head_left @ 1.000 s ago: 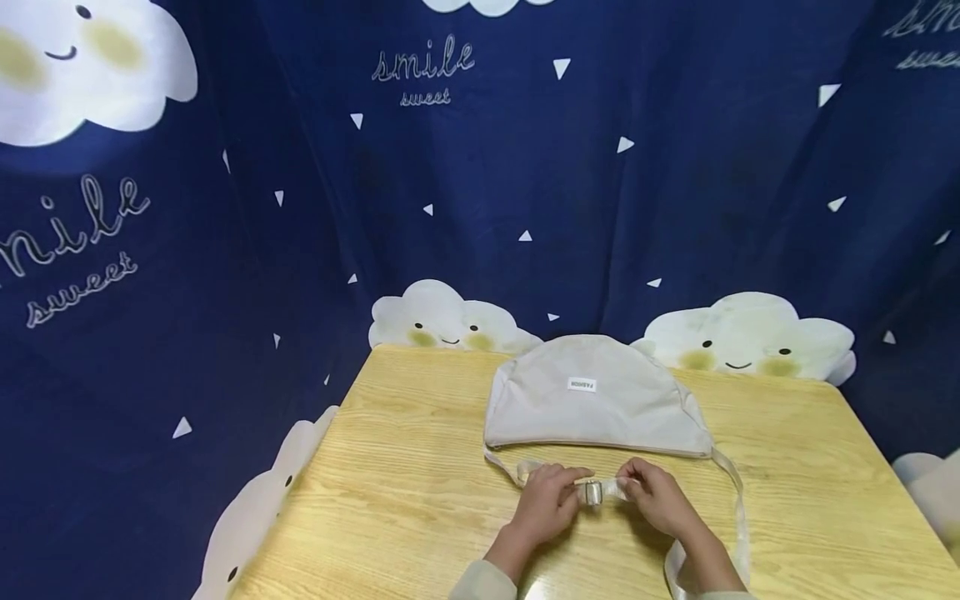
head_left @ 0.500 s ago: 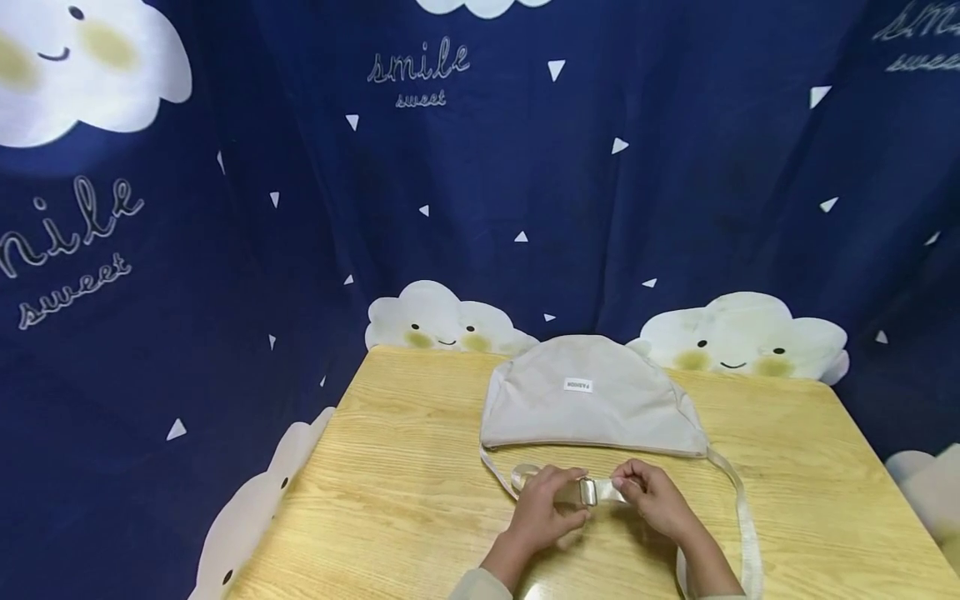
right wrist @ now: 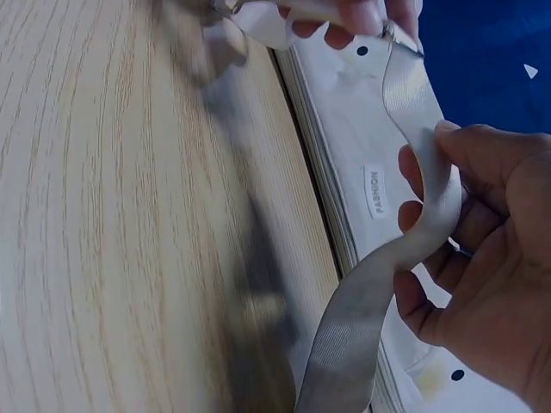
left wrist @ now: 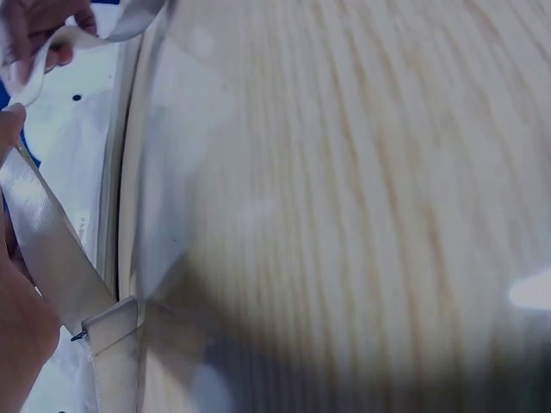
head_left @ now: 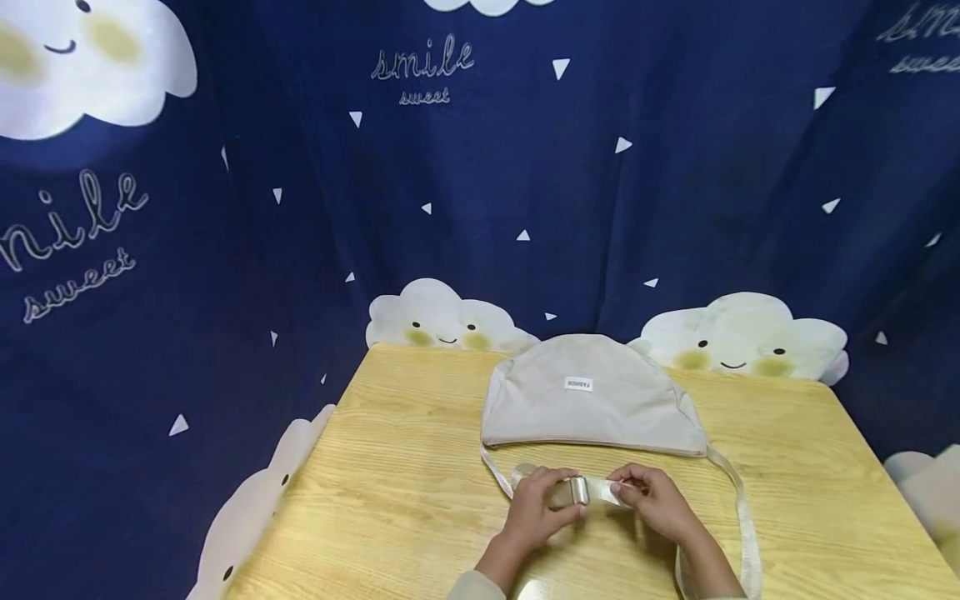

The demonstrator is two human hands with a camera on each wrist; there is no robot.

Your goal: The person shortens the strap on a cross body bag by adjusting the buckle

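A pale beige bag point(head_left: 592, 400) with a small white label lies on the wooden table. Its long strap point(head_left: 602, 490) loops toward me, with a metal slider buckle point(head_left: 579, 490) between my hands. My left hand point(head_left: 532, 510) grips this buckle between thumb and fingers. To its right, my right hand point(head_left: 654, 502) pinches the strap a short way from the buckle. In the right wrist view the thumb of my right hand point(right wrist: 504, 228) presses the strap point(right wrist: 422, 202) against the fingers. Another slider point(left wrist: 110, 320) on the strap shows in the left wrist view, below my left hand point(left wrist: 21, 318).
The wooden table point(head_left: 405, 433) stretches out around the bag. Behind and left of it hangs a dark blue curtain point(head_left: 480, 183) printed with clouds and triangles. A strap length point(head_left: 746, 525) lies at the right, partly behind my right forearm.
My left hand has shifted slightly left with the buckle, which now sits between its thumb and index finger. More strap shows between the hands. My right hand has stayed nearly in place.
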